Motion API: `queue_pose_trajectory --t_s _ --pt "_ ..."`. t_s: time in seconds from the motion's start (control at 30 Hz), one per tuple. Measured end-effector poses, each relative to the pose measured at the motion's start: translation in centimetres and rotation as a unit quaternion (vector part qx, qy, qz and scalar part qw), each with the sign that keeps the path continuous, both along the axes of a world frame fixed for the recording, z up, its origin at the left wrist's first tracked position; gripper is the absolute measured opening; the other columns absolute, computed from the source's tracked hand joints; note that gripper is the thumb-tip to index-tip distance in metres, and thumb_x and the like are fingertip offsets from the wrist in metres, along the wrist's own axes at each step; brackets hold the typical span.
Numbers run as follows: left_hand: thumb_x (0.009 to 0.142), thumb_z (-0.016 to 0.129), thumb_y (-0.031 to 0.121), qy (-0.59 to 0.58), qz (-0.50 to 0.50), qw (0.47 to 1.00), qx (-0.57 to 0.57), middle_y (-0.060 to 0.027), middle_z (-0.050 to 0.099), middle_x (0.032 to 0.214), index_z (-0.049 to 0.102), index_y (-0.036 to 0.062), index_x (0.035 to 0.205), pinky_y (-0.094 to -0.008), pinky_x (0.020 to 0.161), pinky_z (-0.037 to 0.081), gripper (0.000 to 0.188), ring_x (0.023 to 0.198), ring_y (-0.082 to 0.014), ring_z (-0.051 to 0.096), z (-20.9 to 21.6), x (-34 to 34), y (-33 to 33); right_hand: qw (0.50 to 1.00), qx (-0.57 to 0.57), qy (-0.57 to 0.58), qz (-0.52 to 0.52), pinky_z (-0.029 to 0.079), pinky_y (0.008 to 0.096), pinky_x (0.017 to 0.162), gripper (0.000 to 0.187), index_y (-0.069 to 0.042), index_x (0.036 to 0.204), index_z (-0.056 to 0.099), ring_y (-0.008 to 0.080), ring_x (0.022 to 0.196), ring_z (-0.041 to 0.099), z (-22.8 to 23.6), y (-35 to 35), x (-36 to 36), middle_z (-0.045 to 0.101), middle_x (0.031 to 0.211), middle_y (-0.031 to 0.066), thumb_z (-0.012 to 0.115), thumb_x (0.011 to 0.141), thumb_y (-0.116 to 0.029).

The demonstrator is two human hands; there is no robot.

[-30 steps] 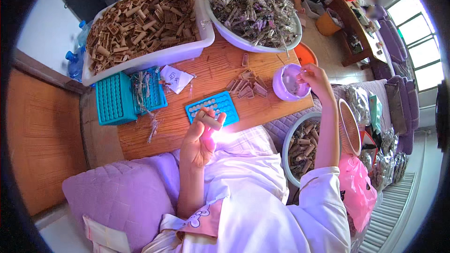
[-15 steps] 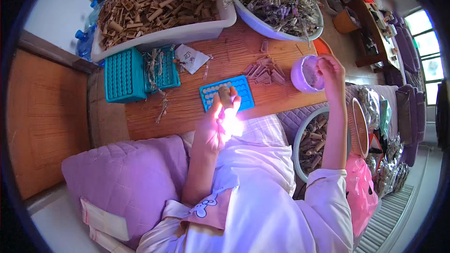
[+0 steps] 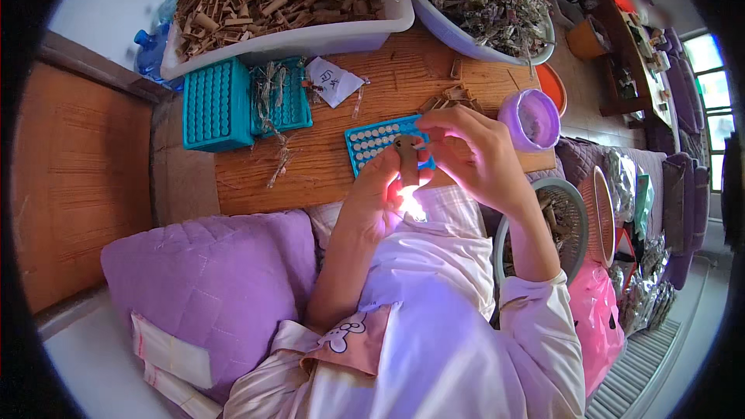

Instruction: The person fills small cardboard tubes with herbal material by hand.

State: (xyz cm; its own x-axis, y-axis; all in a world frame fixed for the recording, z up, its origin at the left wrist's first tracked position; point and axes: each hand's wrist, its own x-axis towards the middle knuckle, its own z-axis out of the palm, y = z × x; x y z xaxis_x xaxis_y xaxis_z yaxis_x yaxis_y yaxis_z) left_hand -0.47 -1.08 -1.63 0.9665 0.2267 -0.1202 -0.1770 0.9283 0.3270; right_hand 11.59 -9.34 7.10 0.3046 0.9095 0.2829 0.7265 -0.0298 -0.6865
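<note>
My left hand (image 3: pixel 371 200) grips a small brown cylinder-shaped casing (image 3: pixel 407 157), held upright above the table's near edge. Below the casing, by my left fingers, a bright white-pink light (image 3: pixel 413 203) glows; its source is washed out. My right hand (image 3: pixel 485 157) is at the casing's upper right side, thumb and forefinger pinched on a tiny pale piece that I cannot make out. Behind the hands lies a blue tray (image 3: pixel 355 157) with rows of round whitish discs, partly covered by my fingers. To the right stands a purple bowl (image 3: pixel 509 118) with small pale bits inside.
Several loose brown casing parts (image 3: pixel 450 101) lie behind my right hand. A white bin (image 3: pixel 310 43) of brown pieces and a basin (image 3: pixel 466 45) of tangled wire lights stand at the back. Stacked teal trays (image 3: pixel 217 105) sit left. A grey basket (image 3: pixel 578 225) is by my right arm.
My right hand has come from the purple bowl leftward to the casing in my left hand. The glow looks smaller, and the whole view has shifted slightly.
</note>
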Motion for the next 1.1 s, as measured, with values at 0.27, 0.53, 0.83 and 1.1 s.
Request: queue_pose_trajectory --t_s 0.27,0.53,0.83,1.1 --pt "0.080 0.051 0.031 -0.024 -0.056 0.998 0.035 -0.0074 0.055 0.094 0.042 0.0033 0.110 -0.0102 0.034 0.034 0.042 0.076 -0.0145 0.059 -0.4 -0.5 0.2 0.998 -0.021 0.031 0.042 0.047 0.0299 0.057 0.016 0.000 0.082 0.049 0.0235 0.066 0.058 1.1 -0.4 0.4 0.054 0.072 0.0106 0.054 0.068 0.000" --pt "0.082 0.048 0.026 -0.021 -0.052 0.998 0.042 -0.0082 0.056 0.090 0.045 0.0008 0.103 -0.0212 0.058 0.049 0.033 0.077 -0.0188 0.058 0.5 -0.3 -0.2 0.997 -0.041 0.013 0.066 0.045 0.0312 0.053 0.013 0.000 0.076 0.047 0.0251 0.063 0.056 1.2 -1.0 0.3 0.052 0.070 0.0108 0.056 0.067 -0.002" --pt "0.083 0.048 0.024 0.014 -0.061 0.995 0.075 -0.0075 0.056 0.090 0.045 0.0017 0.107 -0.0144 0.047 0.044 0.033 0.072 -0.0162 0.060 0.3 -0.4 -0.5 0.995 -0.080 0.013 0.054 0.042 0.0343 0.053 0.009 -0.001 0.071 0.046 0.0282 0.060 0.053 1.1 -1.3 -0.1 0.050 0.065 0.0109 0.054 0.067 -0.004" --pt "0.082 0.048 0.025 0.050 -0.075 0.989 0.121 -0.0094 0.056 0.093 0.042 0.0007 0.110 -0.0114 0.036 0.039 0.037 0.074 -0.0146 0.060 0.0 -0.1 -0.7 0.993 -0.096 0.014 0.061 0.043 0.0285 0.053 0.011 -0.001 0.071 0.051 0.0235 0.061 0.054 0.3 -1.6 0.9 0.052 0.066 0.0080 0.059 0.064 0.000"
